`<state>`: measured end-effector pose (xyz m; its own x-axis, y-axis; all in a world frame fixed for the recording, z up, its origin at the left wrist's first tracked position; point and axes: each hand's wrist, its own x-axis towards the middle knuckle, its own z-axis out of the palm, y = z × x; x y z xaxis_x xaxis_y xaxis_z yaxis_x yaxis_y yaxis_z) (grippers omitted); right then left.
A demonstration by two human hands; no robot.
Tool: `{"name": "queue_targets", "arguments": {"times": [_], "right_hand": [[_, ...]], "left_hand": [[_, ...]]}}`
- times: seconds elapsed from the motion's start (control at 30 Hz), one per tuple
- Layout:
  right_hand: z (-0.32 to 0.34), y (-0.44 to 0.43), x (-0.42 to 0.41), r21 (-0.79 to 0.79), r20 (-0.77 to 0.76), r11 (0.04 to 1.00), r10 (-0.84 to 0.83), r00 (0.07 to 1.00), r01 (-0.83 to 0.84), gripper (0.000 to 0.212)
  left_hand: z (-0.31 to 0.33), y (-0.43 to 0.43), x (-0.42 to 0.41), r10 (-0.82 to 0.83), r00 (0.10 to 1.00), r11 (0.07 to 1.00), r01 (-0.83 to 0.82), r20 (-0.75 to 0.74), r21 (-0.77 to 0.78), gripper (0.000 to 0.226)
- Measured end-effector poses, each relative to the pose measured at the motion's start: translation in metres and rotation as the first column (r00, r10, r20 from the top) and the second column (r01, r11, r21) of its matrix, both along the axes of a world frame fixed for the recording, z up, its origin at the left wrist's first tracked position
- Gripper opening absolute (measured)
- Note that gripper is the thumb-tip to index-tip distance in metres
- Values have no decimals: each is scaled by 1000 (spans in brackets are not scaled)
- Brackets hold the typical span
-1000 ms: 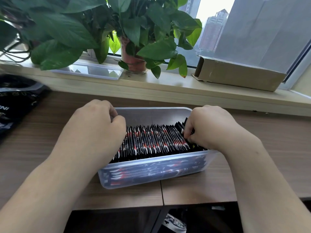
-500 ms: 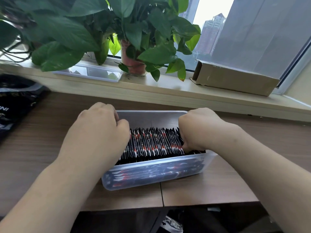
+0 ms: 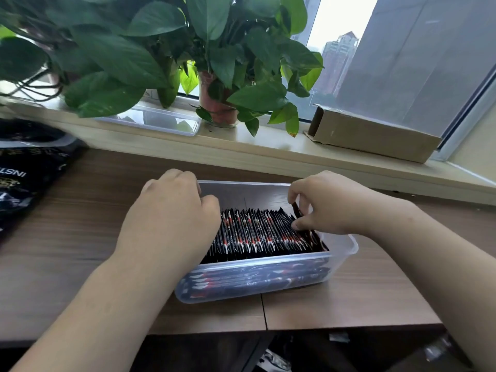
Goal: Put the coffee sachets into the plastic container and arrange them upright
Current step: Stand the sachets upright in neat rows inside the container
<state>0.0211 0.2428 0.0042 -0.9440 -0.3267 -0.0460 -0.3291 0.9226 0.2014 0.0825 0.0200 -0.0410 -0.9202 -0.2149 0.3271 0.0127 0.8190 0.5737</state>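
Sachets stand packed on edge in the tub, leaning slightly. My right hand pinches one sachet between thumb and forefinger, raised above the row at its right end. My left hand covers the left end, fingers curled down (whether they grip anything I cannot tell). Risk: the slot at right looks tight, so forcing the sachet in could buckle it or tip its neighbours; easing my left hand could let the row slump.
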Motion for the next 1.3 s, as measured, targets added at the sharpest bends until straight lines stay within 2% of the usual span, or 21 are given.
{"name": "queue_targets", "arguments": {"times": [0.13,0.27,0.37,0.53,0.63,0.73,0.83,0.93,1.07,1.13,1.2,1.3], "right_hand": [[-9,7,-1,29,-71,999,46,996,-44,27],[-10,5,0,91,-70,994,72,995,-65,10],[-12,6,0,172,-54,979,122,991,-111,18],[-7,11,4,42,-67,973,230,971,-228,27],[-6,14,5,17,-28,979,206,978,-205,25],[-4,20,5,-94,-93,976,186,978,-194,28],[-4,21,11,26,-55,987,161,985,-160,34],[-9,24,13,60,-86,983,176,981,-172,39],[-18,29,7,79,-41,981,179,983,-175,50],[-18,30,7,-26,-42,977,211,977,-212,48],[-19,32,11,-272,-97,933,217,971,-235,42],[-21,32,22,-623,-241,726,176,955,-291,35]], "left_hand": [[0,0,0,0,1000,1000,0,-4,-3,16],[0,1,1,5,1000,1000,-5,-20,-11,15],[1,1,1,8,1000,1000,-9,-21,-20,16],[0,2,1,13,1000,1000,-13,-17,-13,16],[1,2,1,14,1000,1000,-14,-14,-7,16],[3,2,3,13,1000,1000,-13,-5,21,15],[4,2,3,9,1000,998,-9,5,61,16],[5,2,2,12,1000,995,-13,1,99,17],[5,2,2,10,1000,995,-9,-6,104,17],[5,2,2,10,1000,995,-10,-2,98,17],[6,0,1,-2,1000,997,2,2,75,18],[9,-2,0,-45,998,996,47,-36,70,19]]}}
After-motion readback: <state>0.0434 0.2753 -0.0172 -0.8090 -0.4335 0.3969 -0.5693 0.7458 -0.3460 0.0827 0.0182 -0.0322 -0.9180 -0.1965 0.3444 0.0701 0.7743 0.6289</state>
